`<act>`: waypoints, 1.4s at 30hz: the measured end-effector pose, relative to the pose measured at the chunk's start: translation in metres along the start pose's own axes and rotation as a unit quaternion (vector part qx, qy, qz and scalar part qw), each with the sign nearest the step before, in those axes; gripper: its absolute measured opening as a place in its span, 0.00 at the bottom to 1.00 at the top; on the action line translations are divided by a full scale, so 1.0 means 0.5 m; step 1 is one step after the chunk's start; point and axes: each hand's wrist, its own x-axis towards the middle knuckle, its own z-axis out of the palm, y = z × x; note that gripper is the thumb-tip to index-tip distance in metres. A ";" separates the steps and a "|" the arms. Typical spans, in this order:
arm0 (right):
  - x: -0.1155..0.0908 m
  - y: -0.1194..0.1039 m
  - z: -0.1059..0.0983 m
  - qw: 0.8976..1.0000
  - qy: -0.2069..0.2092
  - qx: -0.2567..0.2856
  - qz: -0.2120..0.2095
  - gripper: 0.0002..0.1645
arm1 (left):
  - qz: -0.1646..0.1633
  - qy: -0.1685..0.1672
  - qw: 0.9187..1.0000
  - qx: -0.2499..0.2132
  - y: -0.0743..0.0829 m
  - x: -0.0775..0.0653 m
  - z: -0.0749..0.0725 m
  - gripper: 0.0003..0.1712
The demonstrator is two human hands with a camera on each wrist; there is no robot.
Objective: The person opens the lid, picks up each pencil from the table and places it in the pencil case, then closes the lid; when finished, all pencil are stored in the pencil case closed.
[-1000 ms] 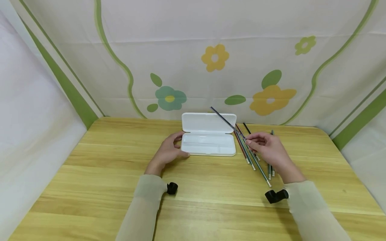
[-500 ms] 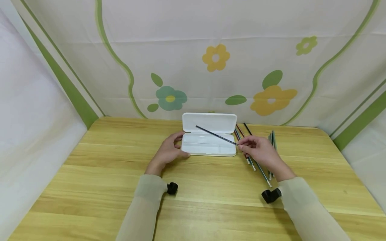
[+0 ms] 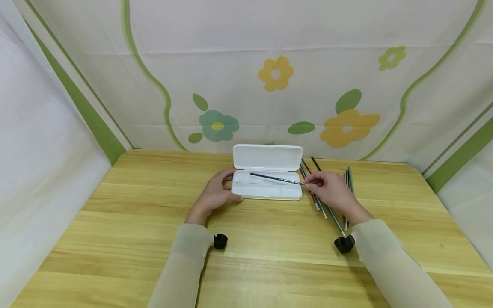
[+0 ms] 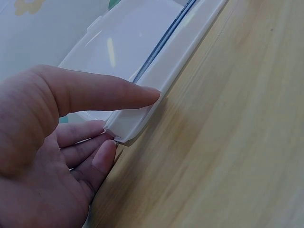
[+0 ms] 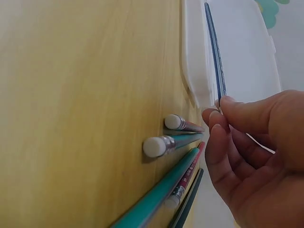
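Note:
An opened white pencil case point(image 3: 265, 191) lies on the wooden table, its lid point(image 3: 267, 157) raised at the back. My left hand point(image 3: 215, 194) holds the case's left end, with the thumb point(image 4: 118, 93) along the front wall and the other fingers around the end. Between thumb and fingertips my right hand point(image 3: 333, 192) pinches a dark blue pencil point(image 3: 275, 178) by its right end. That pencil lies nearly level over the case's open tray, its far end pointing left. In the right wrist view the pencil point(image 5: 216, 52) runs along the case; its pinched end is hidden by the fingers.
Several pencils, one a red pencil point(image 5: 187, 173) and one a green pencil point(image 5: 161, 190), lie to the right of the case, partly under my right hand. Further right lie more green pencils point(image 3: 350, 182). A flower-patterned cloth point(image 3: 246, 85) hangs behind the table point(image 3: 269, 256).
My right hand has moved left with the dark blue pencil, whose raised far end has come down from in front of the lid to the tray. The left hand has stayed on the case.

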 end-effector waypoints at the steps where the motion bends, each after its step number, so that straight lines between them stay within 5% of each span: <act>1: 0.003 0.001 0.001 1.000 0.004 -0.005 -0.002 0.10 | 0.000 0.000 1.000 -0.001 0.001 0.000 0.000 0.53; 21: 0.037 -0.013 0.021 0.999 0.015 -0.024 -0.023 0.07 | 0.005 -0.001 1.000 -0.005 0.000 0.001 -0.001 0.53; 42: 0.077 -0.032 0.052 0.999 0.018 0.020 -0.031 0.08 | 0.004 0.001 1.000 -0.007 0.000 -0.002 0.000 0.53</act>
